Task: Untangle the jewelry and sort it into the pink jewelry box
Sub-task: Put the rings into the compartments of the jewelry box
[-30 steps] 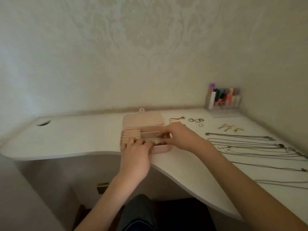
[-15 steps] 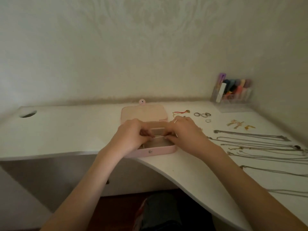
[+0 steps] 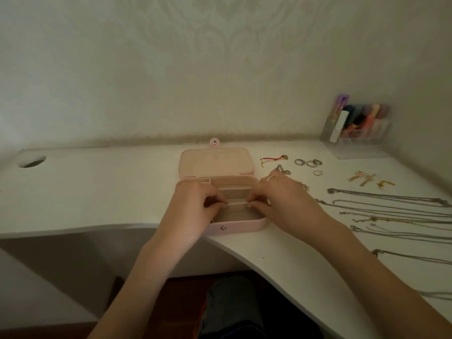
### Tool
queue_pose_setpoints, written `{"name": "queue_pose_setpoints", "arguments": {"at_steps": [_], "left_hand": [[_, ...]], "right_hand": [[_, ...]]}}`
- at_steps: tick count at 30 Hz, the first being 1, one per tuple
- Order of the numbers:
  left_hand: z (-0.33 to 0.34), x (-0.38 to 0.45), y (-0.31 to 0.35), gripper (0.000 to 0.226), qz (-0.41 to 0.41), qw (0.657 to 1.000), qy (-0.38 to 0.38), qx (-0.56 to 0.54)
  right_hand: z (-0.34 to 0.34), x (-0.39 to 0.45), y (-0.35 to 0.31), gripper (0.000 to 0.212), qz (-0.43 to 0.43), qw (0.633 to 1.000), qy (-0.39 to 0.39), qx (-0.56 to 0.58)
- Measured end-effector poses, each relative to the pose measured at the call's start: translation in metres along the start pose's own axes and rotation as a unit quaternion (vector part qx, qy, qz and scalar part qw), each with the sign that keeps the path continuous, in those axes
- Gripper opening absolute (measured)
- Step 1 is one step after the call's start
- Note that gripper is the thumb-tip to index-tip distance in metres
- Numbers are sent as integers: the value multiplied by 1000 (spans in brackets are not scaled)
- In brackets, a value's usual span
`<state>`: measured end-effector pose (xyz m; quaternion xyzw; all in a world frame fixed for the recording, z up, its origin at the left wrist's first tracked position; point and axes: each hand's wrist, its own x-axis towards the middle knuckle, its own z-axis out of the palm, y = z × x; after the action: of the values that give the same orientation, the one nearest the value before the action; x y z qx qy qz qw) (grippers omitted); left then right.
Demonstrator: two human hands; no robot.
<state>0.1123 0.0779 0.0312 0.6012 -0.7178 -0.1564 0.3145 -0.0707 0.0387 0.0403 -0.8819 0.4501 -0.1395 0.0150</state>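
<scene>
Pink jewelry box (image 3: 234,226): lies open at the centre of the frame, at the near edge of the white desk (image 3: 97,192); its lid (image 3: 215,163) is folded back flat toward the wall, snap tab at the top.
Box interior: beige compartments run across it; a thin divider strip (image 3: 236,204) spans the middle, with a bare compartment below it.
Left hand (image 3: 193,211): rests over the left part of the box, fingers (image 3: 217,201) curled inward, their tips pinching the left end of the divider strip.
Right hand (image 3: 286,201): comes in from the right over the box's right rim, fingertips (image 3: 252,205) curled and pinching the right end of the same strip; a ring (image 3: 270,177) sits on one finger.
Gap between hands: the two sets of fingertips face each other across the strip, near but apart.
Necklaces (image 3: 391,206): several thin chains laid out in near-parallel lines at the right of the frame, apart from the box.
Rings (image 3: 308,163): a small cluster right of the lid, upper centre-right.
Earrings (image 3: 367,180): gold pieces right of the rings.
Red cord bracelet (image 3: 273,159): just right of the lid.
Chain bracelet (image 3: 283,170): just beyond the right hand, partly hidden by it.
Clear organizer (image 3: 359,123): upper right corner of the desk, holding blurred coloured items.
Cable hole (image 3: 32,162): far left of the desk.
</scene>
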Motion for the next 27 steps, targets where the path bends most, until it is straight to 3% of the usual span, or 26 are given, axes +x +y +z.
{"name": "queue_pose_setpoints", "arguments": {"at_steps": [13, 27], "left_hand": [[10, -2, -6, 10, -17, 998, 62, 3], [7, -2, -8, 11, -19, 999, 39, -25]], "right_hand": [[3, 0, 0, 12, 11, 999, 8, 45], [-2, -2, 10, 7, 46, 988, 7, 149]]}}
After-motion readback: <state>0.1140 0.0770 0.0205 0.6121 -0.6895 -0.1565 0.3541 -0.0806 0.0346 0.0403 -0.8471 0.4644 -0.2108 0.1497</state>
